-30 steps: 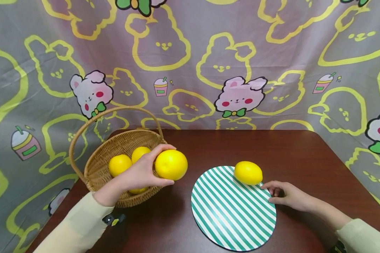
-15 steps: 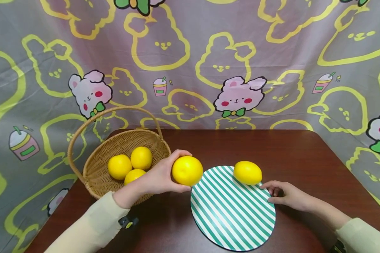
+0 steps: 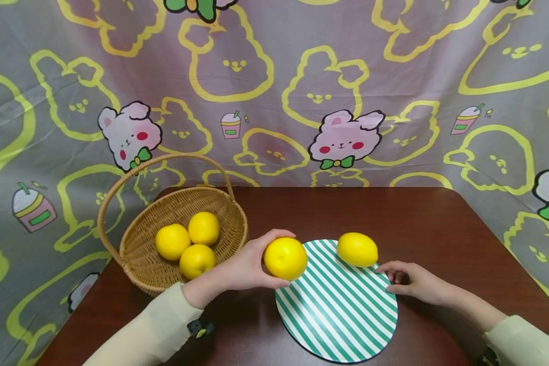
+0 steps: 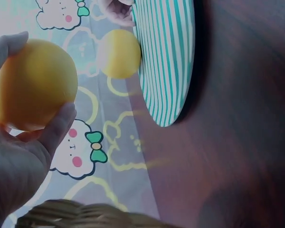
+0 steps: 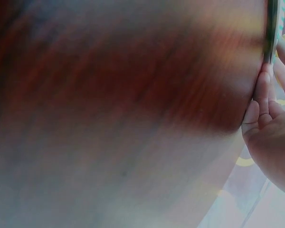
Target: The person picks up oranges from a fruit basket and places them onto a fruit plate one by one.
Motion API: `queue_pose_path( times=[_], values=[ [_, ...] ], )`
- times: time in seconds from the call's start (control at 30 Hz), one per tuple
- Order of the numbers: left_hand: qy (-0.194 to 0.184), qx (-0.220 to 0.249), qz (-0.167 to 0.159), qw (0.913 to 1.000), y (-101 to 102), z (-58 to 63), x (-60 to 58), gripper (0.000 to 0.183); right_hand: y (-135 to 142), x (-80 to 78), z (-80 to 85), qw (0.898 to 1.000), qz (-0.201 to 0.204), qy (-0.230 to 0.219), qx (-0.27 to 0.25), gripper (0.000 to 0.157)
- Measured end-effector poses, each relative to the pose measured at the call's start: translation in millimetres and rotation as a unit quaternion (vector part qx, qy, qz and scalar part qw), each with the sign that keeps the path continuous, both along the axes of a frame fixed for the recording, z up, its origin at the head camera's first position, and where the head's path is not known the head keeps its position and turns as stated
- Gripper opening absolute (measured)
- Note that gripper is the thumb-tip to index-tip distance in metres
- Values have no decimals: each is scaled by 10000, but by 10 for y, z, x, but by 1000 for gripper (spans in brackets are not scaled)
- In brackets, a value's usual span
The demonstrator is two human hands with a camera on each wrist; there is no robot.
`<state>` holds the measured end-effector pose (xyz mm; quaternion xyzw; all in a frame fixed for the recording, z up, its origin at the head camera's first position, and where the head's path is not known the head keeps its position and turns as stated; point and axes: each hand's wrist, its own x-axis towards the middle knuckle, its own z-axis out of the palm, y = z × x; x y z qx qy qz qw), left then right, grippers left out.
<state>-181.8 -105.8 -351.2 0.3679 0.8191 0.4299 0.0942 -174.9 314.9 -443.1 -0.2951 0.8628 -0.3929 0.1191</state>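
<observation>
My left hand grips a round yellow fruit between thumb and fingers. It is held over the left edge of a round board with green and white stripes. In the left wrist view the held fruit looks more orange, and the striped board is seen apart from it. An oval yellow fruit, lemon-like, lies at the board's far right rim. My right hand holds the board's right edge; some of its fingers are curled beneath and partly hidden. The right wrist view shows these fingers against the rim.
On the left a wicker basket with a tall hoop handle tilts towards me, with three yellow fruits in it. Everything stands on a dark red-brown table. Behind hangs a cartoon-printed cloth.
My left hand has carried the round yellow fruit from beside the basket rightwards and nearer to me, to the board's left edge. The right hand, board and oval fruit have stayed in place.
</observation>
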Motion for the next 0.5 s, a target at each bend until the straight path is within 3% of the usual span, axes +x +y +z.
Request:
queue_pose_path(
  times=[0.37, 0.5],
  values=[
    [-58, 388, 283, 9988, 182, -283, -18, 82, -11, 7, 26, 10000, -5, -31, -6, 38],
    [-84, 374, 387, 9985, 286, -409, -82, 83, -13, 13, 30, 10000, -20, -14, 3, 37]
  ],
)
